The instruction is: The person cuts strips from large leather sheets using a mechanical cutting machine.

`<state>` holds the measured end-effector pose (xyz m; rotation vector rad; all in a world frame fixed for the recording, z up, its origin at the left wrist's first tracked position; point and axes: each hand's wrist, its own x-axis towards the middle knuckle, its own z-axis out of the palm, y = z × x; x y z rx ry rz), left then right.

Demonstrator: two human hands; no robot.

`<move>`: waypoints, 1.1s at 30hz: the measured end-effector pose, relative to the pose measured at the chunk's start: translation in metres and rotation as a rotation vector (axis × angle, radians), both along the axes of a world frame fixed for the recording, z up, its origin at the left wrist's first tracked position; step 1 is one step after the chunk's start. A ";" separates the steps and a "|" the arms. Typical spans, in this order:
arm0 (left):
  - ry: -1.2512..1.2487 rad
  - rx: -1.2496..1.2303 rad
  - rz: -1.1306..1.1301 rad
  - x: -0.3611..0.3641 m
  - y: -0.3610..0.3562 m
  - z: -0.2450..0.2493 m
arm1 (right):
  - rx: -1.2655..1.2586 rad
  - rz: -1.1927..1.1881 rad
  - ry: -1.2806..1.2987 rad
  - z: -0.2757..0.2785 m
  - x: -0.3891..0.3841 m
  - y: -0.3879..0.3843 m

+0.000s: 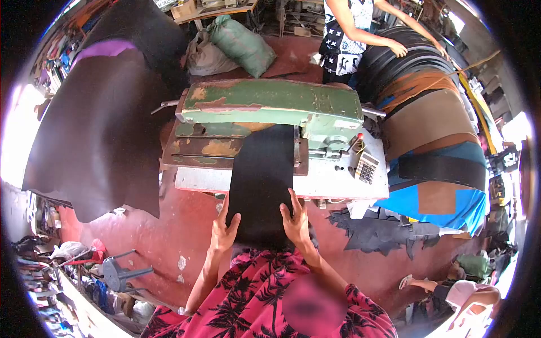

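Note:
A long black sheet (pixel 260 186) runs from under the green machine (pixel 270 104) down toward my body. My left hand (pixel 224 225) touches its left edge, thumb on top and fingers along the side. Along the right edge lies my right hand (pixel 295 221), its thumb over the sheet and its fingers pointing toward the machine. Both hands hold the near part of the sheet between them. The far end of the sheet lies on the machine's bed, below its worn green beam.
A calculator (pixel 366 168) lies on the white tabletop (pixel 329 186) at right. Large dark hides (pixel 101 135) hang at left, and layered sheets (pixel 434 118) are piled at right. One person (pixel 344 39) stands behind the machine; another (pixel 473 296) is at lower right. A stool (pixel 115 274) stands lower left.

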<state>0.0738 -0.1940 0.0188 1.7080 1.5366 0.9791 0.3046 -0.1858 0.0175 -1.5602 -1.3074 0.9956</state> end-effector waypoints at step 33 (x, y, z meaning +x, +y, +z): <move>-0.090 0.013 0.017 0.004 0.008 -0.008 | 0.207 0.048 -0.220 -0.019 0.007 0.015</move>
